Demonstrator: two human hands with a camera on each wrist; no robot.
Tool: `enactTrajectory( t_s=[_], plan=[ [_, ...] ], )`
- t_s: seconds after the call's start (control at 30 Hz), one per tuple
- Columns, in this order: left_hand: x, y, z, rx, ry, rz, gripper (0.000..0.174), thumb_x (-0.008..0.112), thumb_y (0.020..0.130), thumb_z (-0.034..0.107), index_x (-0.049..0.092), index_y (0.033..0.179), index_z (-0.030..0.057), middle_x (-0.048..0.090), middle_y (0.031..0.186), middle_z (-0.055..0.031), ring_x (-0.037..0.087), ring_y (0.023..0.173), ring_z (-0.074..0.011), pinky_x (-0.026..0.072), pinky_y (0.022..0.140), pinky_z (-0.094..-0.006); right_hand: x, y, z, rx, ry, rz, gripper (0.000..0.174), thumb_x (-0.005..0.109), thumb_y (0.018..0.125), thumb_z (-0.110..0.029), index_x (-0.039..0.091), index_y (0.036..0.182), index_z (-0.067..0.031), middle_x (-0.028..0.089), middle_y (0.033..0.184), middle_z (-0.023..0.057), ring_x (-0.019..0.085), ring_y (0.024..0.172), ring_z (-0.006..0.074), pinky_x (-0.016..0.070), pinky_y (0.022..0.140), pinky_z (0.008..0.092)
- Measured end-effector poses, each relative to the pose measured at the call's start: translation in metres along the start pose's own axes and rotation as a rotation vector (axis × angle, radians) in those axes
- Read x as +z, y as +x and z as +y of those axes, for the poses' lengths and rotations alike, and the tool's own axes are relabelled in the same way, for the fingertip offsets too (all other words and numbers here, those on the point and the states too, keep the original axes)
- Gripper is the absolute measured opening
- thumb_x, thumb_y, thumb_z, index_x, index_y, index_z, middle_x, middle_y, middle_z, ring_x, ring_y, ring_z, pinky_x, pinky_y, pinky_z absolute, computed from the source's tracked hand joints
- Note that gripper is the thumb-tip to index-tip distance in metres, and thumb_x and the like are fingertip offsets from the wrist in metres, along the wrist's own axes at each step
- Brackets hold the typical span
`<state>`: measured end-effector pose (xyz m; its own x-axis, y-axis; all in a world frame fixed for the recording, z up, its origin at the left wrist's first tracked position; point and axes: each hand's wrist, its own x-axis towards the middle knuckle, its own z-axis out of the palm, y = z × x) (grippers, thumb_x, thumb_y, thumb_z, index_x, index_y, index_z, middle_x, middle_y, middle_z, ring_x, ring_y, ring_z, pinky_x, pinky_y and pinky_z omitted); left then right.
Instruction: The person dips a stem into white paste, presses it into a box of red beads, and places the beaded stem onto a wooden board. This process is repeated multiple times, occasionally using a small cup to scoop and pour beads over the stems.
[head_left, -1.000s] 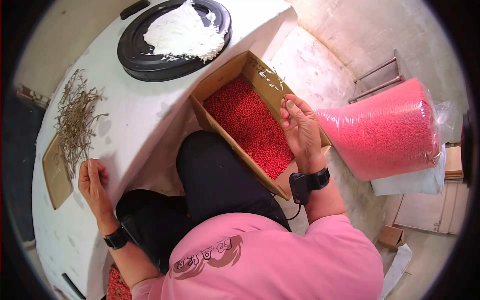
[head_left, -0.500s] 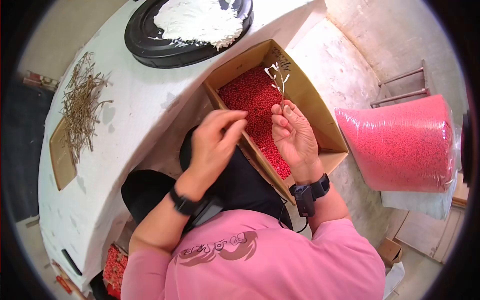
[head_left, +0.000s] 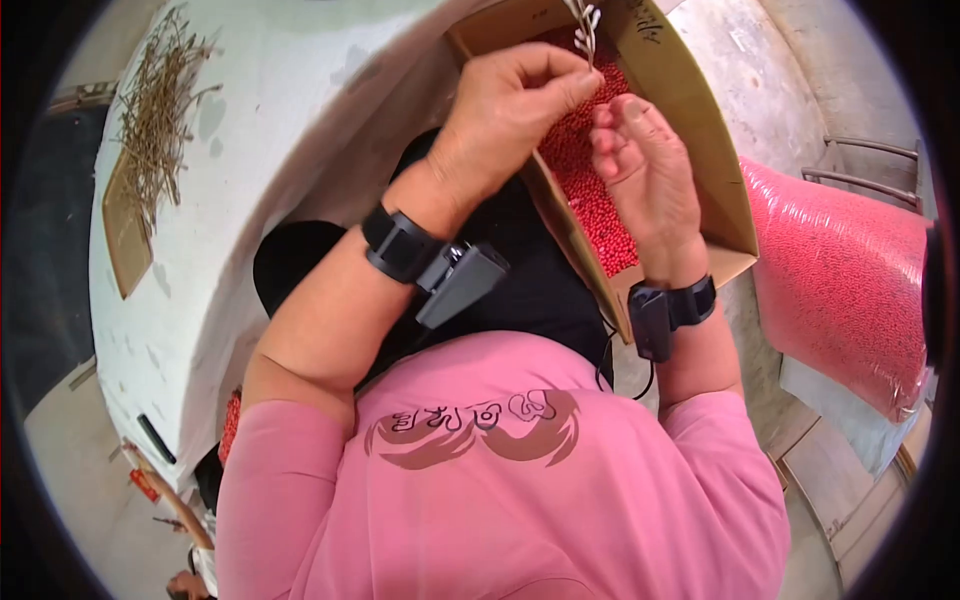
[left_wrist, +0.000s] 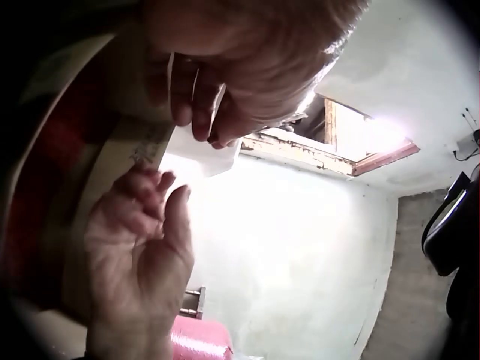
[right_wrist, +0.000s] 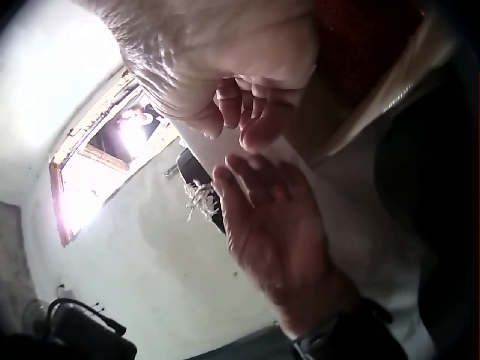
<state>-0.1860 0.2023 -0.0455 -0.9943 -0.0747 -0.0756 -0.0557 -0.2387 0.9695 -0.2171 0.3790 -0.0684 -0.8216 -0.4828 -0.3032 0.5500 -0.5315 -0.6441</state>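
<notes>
My left hand (head_left: 505,115) pinches a thin twig with white-coated tips (head_left: 586,32) between thumb and forefinger, above the cardboard box. Just to its right, my right hand (head_left: 655,185) faces palm up with fingers loosely bent, and nothing shows between them. Below both hands, small red berry-like beads (head_left: 600,222) fill the cardboard box (head_left: 715,130). In the left wrist view, the right hand (left_wrist: 139,255) is close under the left hand (left_wrist: 255,60). The right wrist view shows the two hands fingertip to fingertip; the twig is hidden there.
A pile of bare brown twigs (head_left: 160,100) lies on a cardboard piece (head_left: 125,230) upon the white-covered table (head_left: 270,110) at left. A clear bag of red beads (head_left: 840,275) stands right of the box. At lower left, another person's arm (head_left: 185,515) shows.
My left hand has come from beside the twig pile over to the box and taken the twig's stem. The right hand has let go of the twig. The head view has shifted.
</notes>
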Motion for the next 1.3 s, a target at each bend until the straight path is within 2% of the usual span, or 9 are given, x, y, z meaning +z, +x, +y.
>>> enactTrajectory(
  t_s=[0.33, 0.6, 0.7, 0.8, 1.0, 1.07, 1.1, 1.13, 1.3],
  plan=[
    [-0.062, -0.025, -0.015, -0.172, 0.361, -0.119, 0.018, 0.063, 0.097, 0.022, 0.067, 0.096, 0.0047, 0.068, 0.089, -0.0019, 0.062, 0.082, -0.0073, 0.0509, 0.076, -0.0237, -0.095, 0.033, 0.005, 0.199, -0.53, 0.12, 0.019, 0.059, 0.098, -0.017, 0.062, 0.108, -0.0014, 0.064, 0.091, 0.0045, 0.061, 0.076, 0.0098, 0.0522, 0.063, 0.0225],
    [-0.052, -0.027, -0.075, 0.016, 0.65, 0.095, 0.013, 0.064, 0.093, 0.014, 0.066, 0.095, 0.001, 0.066, 0.08, -0.0013, 0.059, 0.072, -0.0071, 0.0495, 0.067, -0.0237, -0.182, 0.114, 0.036, 0.384, -1.007, 0.354, 0.029, 0.051, 0.092, 0.0, 0.063, 0.118, 0.0007, 0.066, 0.108, 0.012, 0.064, 0.091, 0.0217, 0.0571, 0.075, 0.0343],
    [-0.05, -0.019, -0.078, 0.053, 0.633, 0.115, 0.013, 0.066, 0.093, 0.016, 0.067, 0.093, 0.0026, 0.065, 0.078, -0.0001, 0.057, 0.07, -0.0056, 0.0481, 0.064, -0.0237, -0.204, 0.137, 0.069, 0.334, -1.07, 0.306, 0.043, 0.043, 0.089, 0.006, 0.059, 0.128, -0.0005, 0.064, 0.124, 0.0165, 0.063, 0.111, 0.028, 0.0549, 0.085, 0.0354],
    [-0.046, -0.014, -0.079, 0.043, 0.597, 0.136, 0.014, 0.067, 0.093, 0.016, 0.068, 0.093, 0.0022, 0.065, 0.075, -0.0006, 0.058, 0.068, -0.0054, 0.0479, 0.062, -0.0237, -0.248, 0.152, 0.113, 0.282, -1.906, 0.049, 0.035, 0.049, 0.092, -0.009, 0.062, 0.123, -0.0011, 0.06, 0.126, 0.0245, 0.059, 0.119, 0.0336, 0.0491, 0.096, 0.0395],
    [-0.046, -0.011, -0.081, 0.011, 0.584, 0.162, 0.013, 0.069, 0.092, 0.015, 0.069, 0.092, 0.0016, 0.066, 0.074, -0.0012, 0.06, 0.066, -0.006, 0.0487, 0.061, -0.0235, -0.22, 0.086, 0.132, 0.787, -2.042, -0.074, 0.034, 0.048, 0.092, -0.013, 0.068, 0.118, -0.0025, 0.059, 0.13, 0.0208, 0.057, 0.122, 0.0326, 0.0466, 0.103, 0.0416],
    [-0.044, -0.012, -0.078, 0.033, 0.586, 0.176, 0.013, 0.069, 0.09, 0.014, 0.07, 0.091, 0.0015, 0.066, 0.075, -0.003, 0.06, 0.067, -0.0072, 0.0487, 0.061, -0.0243, -0.226, 0.088, 0.134, 0.896, -2.103, -0.16, 0.027, 0.057, 0.089, -0.005, 0.071, 0.112, -0.0033, 0.063, 0.127, 0.0158, 0.06, 0.118, 0.0326, 0.0505, 0.098, 0.0441],
    [-0.043, -0.011, -0.077, 0.059, 0.596, 0.178, 0.012, 0.07, 0.09, 0.014, 0.07, 0.091, 0.0017, 0.066, 0.075, -0.0035, 0.06, 0.067, -0.0076, 0.0487, 0.061, -0.0246, -0.254, 0.092, 0.143, 0.898, -2.135, -0.12, 0.03, 0.066, 0.081, 0.001, 0.071, 0.11, -0.0028, 0.063, 0.125, 0.0174, 0.06, 0.117, 0.0307, 0.0519, 0.096, 0.0429],
    [-0.044, -0.011, -0.075, 0.086, 0.603, 0.176, 0.012, 0.07, 0.089, 0.014, 0.07, 0.091, 0.0019, 0.066, 0.075, -0.004, 0.06, 0.067, -0.0079, 0.0486, 0.061, -0.0248, -0.213, 0.089, 0.121, 0.949, -2.198, -0.186, 0.03, 0.068, 0.079, 0.001, 0.072, 0.108, -0.0034, 0.064, 0.124, 0.0164, 0.062, 0.116, 0.0291, 0.0525, 0.095, 0.0421],
    [-0.042, -0.013, -0.072, 0.071, 0.625, 0.185, 0.011, 0.069, 0.088, 0.015, 0.07, 0.089, 0.0032, 0.068, 0.078, -0.0067, 0.063, 0.068, -0.0144, 0.05, 0.064, -0.0279, -0.223, 0.084, 0.121, 0.978, -2.38, -0.311, 0.031, 0.057, 0.091, -0.013, 0.07, 0.118, -0.0061, 0.062, 0.13, 0.0145, 0.06, 0.121, 0.0254, 0.0508, 0.098, 0.0379]
  ],
)
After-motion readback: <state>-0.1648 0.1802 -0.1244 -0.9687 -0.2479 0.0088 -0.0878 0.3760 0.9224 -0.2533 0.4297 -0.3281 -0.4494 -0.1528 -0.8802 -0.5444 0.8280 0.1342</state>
